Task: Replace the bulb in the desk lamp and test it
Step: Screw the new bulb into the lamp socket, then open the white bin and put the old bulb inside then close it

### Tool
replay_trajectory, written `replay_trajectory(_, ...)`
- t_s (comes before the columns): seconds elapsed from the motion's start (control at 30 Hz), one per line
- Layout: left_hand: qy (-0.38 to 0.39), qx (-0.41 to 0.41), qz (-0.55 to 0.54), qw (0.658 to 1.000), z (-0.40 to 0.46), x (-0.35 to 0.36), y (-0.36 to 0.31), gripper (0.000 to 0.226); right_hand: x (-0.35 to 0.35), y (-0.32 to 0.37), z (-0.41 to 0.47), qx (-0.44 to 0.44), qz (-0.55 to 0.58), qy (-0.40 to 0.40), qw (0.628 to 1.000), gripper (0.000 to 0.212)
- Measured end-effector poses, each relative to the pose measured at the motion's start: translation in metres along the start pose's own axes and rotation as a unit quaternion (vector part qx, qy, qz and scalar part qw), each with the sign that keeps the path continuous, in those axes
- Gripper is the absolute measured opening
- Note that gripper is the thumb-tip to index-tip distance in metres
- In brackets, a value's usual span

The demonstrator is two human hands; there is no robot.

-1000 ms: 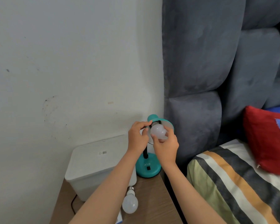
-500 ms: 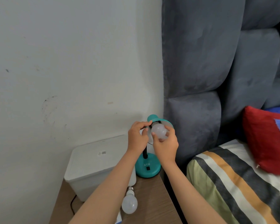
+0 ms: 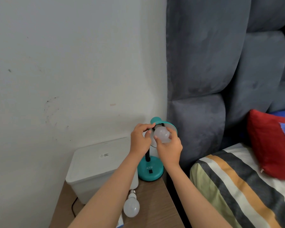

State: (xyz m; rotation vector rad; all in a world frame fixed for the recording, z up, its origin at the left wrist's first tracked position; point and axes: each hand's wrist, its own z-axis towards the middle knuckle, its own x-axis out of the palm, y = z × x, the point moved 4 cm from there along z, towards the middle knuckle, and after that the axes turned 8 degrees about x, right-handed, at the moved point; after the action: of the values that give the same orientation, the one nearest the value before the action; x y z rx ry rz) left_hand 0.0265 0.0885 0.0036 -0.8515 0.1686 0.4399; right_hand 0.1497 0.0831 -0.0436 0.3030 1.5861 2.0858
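A teal desk lamp stands on the wooden bedside table, its round base (image 3: 150,172) marked ATN and its shade (image 3: 165,125) tilted toward me. A white bulb (image 3: 161,134) sits at the mouth of the shade. My right hand (image 3: 169,148) wraps its fingers around that bulb from below. My left hand (image 3: 139,140) pinches the left rim of the shade. A second white bulb (image 3: 131,205) lies loose on the table in front of the lamp, its screw cap pointing toward the lamp base.
A white lidded plastic box (image 3: 95,168) fills the table's left side, with a black cable (image 3: 73,207) beside it. A grey padded headboard (image 3: 204,79) rises right of the lamp. A striped blanket (image 3: 234,186) and a red cushion (image 3: 270,143) lie on the bed.
My right hand's fingers have shifted slightly around the bulb at the shade. The left hand keeps its hold on the shade, and the lamp stays in place.
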Motion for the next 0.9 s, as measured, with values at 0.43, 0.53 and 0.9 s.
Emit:
replay_trajectory(0.43,0.052,-0.071,0.053,0.995,-0.044,-0.040,-0.005,0.047,-0.008,0.006,-0.041,-0.068,-0.059,0.027,0.996,0.029)
replay_trajectory(0.53,0.026,-0.085,0.097,0.991,-0.067,-0.072,0.006,0.047,0.005,0.007,-0.060,-0.090,-0.080,0.088,0.989,0.019)
replay_trajectory(0.9,0.021,-0.295,0.305,0.905,-0.111,-0.185,0.088,0.109,0.088,0.000,-0.071,0.009,-0.190,0.333,0.923,0.096)
